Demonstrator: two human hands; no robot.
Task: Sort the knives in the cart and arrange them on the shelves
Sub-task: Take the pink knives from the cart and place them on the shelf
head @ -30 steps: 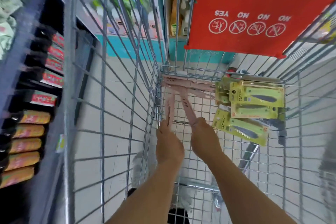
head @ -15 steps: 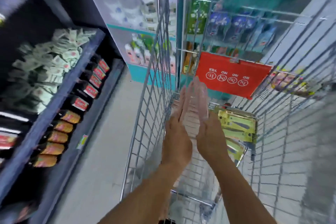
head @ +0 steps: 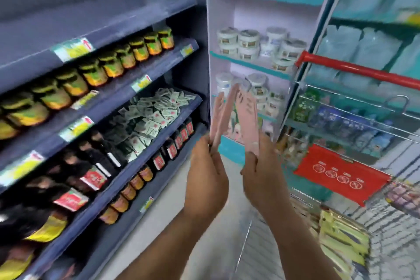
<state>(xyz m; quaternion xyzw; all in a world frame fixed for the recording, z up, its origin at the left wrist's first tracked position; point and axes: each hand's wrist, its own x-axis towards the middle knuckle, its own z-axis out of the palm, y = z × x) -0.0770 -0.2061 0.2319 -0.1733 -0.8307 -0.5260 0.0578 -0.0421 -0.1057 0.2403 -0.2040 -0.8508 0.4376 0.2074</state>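
My left hand (head: 206, 175) grips the lower ends of two pink knife packs (head: 221, 116), which stand upright above it. My right hand (head: 261, 170) grips another pink knife pack (head: 247, 118), also upright, close beside the left ones. Both hands are raised in front of the white shelf unit (head: 261, 63), above the aisle floor. Yellow-green knife packs (head: 343, 241) lie in the wire cart (head: 341, 102) at the lower right. The image is blurred by motion.
Dark blue shelves (head: 127, 125) on the left carry jars, white sachets and dark bottles. The white unit holds round white tubs (head: 250, 43). The cart has a red handle (head: 359, 70) and a red warning flap (head: 341, 175). Pale floor (head: 204, 245) runs between shelves and cart.
Both hands have lifted the pink knife packs up out of the cart to chest height. My view has swung up and left towards the shelves.
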